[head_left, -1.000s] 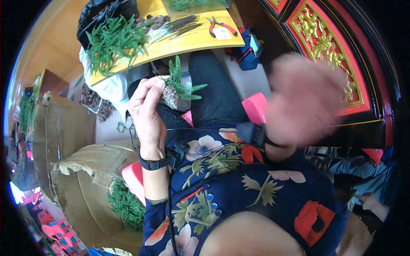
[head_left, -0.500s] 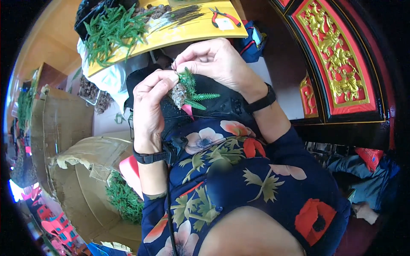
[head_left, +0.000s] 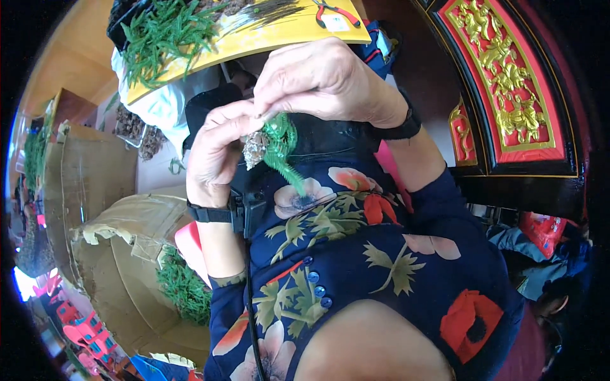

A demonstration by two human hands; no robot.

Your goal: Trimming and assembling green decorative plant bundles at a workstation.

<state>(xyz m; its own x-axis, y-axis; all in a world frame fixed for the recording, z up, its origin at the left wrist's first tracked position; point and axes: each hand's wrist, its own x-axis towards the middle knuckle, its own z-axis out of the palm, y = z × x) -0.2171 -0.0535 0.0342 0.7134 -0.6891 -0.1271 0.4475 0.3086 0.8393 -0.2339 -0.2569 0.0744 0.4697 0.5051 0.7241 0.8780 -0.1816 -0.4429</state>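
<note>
Fingers (head_left: 254, 117) of both hands pinch green sprig bundle (head_left: 274, 143) at chest height, closed on it. Right hand (head_left: 324, 79) now curled over top of bundle; half second back it sat further right. Left hand (head_left: 216, 155) grips from left side, unchanged. I see sprig tail hanging over floral dress (head_left: 356, 254). Yellow worktop (head_left: 254, 41) just beyond knuckles, green sprigs (head_left: 162, 35) and pliers (head_left: 333, 9) on it. Cardboard boxes (head_left: 95, 190) crowd left; red-gold carved panel (head_left: 508, 95) close right.
</note>
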